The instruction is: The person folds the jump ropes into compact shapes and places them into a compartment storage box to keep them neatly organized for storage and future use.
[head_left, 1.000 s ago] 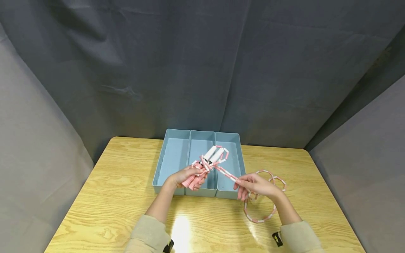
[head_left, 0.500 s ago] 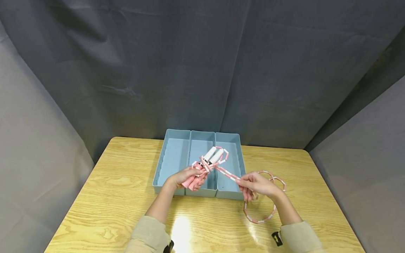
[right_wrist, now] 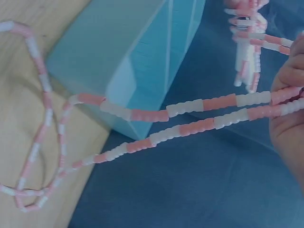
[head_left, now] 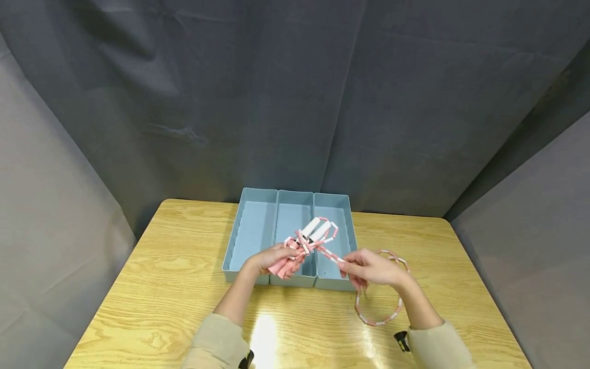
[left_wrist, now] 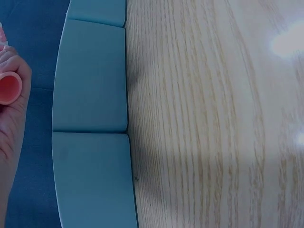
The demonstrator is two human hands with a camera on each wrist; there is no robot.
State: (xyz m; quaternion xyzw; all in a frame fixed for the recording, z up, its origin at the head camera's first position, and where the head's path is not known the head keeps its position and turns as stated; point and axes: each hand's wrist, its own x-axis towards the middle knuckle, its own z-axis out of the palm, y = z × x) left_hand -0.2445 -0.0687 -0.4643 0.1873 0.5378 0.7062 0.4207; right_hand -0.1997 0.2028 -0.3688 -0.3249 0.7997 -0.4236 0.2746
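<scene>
Pink and white beads, set in alternating lengths, make up a beaded rope [head_left: 379, 324] with two handles [head_left: 320, 231], held in the air over the blue trays. The handles lie side by side, nearly parallel, their long axis running aslant in the head view: the white ends point away from the person and to the right, the pink ends [head_left: 278, 268] back toward the person and to the left. Turns of rope cross the pair about the middle, and a small loop stands out past the white ends.

The left hand [head_left: 272, 258] has its fingers curled round the pink part of the bundle, thumb on top; in the left wrist view one round, hollow pink end (a little cup, by its look) faces the camera. The right hand [head_left: 371, 267] pinches a doubled length of rope between thumb and fingers. That length slants from the bundle toward the right and nearer the person, across the direction of the handles. Beyond the right hand, two strands run down to the wooden table [head_left: 152, 287], where the rest lies in loose curves to the right of the right-hand tray [head_left: 328, 283].

Three trays stand side by side, the bundle above the middle tray [head_left: 292, 281] and the right-hand one.
</scene>
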